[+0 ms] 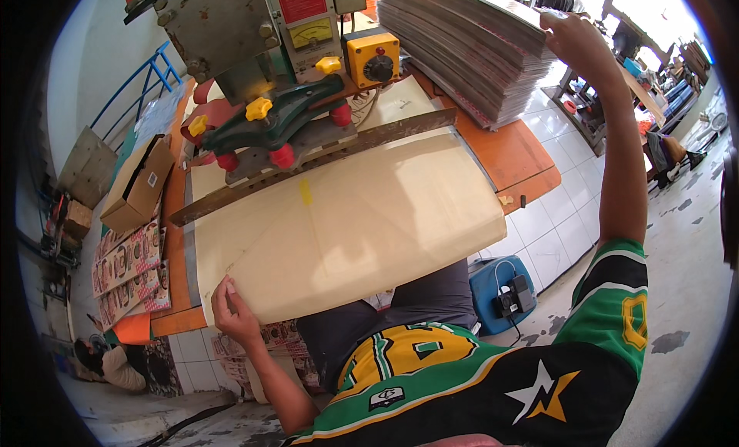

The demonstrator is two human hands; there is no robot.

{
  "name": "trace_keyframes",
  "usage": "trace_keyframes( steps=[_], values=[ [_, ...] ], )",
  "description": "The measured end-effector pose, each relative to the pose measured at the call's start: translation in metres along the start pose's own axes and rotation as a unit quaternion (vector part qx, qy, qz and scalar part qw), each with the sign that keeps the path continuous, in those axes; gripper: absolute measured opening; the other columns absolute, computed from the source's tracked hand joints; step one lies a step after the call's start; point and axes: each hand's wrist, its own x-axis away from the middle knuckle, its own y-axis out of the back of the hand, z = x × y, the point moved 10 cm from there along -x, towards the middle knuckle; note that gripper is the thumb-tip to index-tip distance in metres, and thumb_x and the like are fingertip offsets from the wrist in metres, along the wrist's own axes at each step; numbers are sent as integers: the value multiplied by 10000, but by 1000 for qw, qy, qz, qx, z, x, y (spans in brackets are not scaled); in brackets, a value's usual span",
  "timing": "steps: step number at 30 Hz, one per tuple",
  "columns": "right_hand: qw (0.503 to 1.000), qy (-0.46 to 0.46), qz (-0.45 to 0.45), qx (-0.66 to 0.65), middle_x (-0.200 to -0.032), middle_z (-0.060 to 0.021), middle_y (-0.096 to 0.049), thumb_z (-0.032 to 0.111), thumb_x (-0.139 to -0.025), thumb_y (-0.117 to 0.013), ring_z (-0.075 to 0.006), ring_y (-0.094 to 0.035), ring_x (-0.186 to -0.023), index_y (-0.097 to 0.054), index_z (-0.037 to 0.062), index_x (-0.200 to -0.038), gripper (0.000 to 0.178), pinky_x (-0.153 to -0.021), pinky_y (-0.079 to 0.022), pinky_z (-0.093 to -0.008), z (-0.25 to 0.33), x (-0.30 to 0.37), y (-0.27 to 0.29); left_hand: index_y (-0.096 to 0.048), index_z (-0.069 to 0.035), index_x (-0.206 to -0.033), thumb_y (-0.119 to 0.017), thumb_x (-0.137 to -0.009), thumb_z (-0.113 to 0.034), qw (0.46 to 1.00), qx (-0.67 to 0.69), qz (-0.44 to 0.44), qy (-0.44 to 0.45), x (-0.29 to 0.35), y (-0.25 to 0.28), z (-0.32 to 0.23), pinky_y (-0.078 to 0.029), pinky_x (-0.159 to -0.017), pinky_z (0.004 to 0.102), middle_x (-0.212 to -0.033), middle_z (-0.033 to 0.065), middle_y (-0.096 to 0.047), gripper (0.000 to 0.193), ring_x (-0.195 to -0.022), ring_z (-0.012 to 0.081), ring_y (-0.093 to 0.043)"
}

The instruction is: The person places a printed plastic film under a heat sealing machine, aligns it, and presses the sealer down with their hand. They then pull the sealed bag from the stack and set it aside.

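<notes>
A broad cream sheet (362, 224) covers the table in front of me, its near edge curving down over my lap, with a short yellow strip (306, 191) across its far part. My left hand (233, 312) rests at the sheet's near left corner; its fingers are stretched out close together and hold nothing. Far to the right, my right arm reaches up to a tall stack of thin printed sheets (469, 51). There my right hand (573, 43) has its fingers curled at the stack's top corner, closed on the top sheet's edge.
Beyond the cream sheet stands a press with a dark green bracket (277, 112), yellow knobs and a metal bar (323, 164). A yellow control box (372, 57) sits beside it. To the left are a cardboard box (138, 185) and printed packages (127, 270). A blue container (504, 297) holds plugs.
</notes>
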Motion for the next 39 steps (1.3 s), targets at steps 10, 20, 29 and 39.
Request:
trace_keyframes(
  steps=[10, 20, 29, 39],
  values=[
    [999, 25, -7, 41, -911, -216, -714, 27, -879, -621, -376, -699, -957, -592, 89, -1278, 405, -869, -562, -501, -2, 1, -4, -723, 26, -1135, -565, -1033, -91, 1000, -6, 3, -5, -1, 0, -5, -541, -900, 398, -1063, 142, -747, 221, -996, 292, -702],
    [989, 7, -114, 94, -853, -184, -733, 125, -956, -574, -380, -736, -820, -568, 186, -1364, 413, -732, -577, -515, -16, 3, 17, -722, 28, -1140, -564, -1035, -94, 1000, 3, 2, -7, -1, 0, -4, -544, -891, 395, -1065, 146, -744, 225, -994, 295, -702],
    [953, -86, -256, 139, -1028, -83, -742, 276, -1006, -584, -311, -728, -916, -608, 237, -1330, 327, -746, -578, -436, -70, 15, 21, -723, 35, -1127, -565, -1039, -107, 1000, 0, 4, -4, -2, 0, -7, -545, -892, 399, -1059, 147, -746, 229, -994, 297, -704],
    [942, -89, -322, -33, -1055, -99, -769, 312, -997, -673, -291, -750, -931, -743, 178, -1160, 223, -798, -571, -399, -74, 40, 36, -721, 35, -1123, -568, -1034, -98, 1000, -2, 3, -5, -1, 1, -5, -546, -885, 398, -1051, 146, -746, 222, -983, 296, -704]
  ],
)
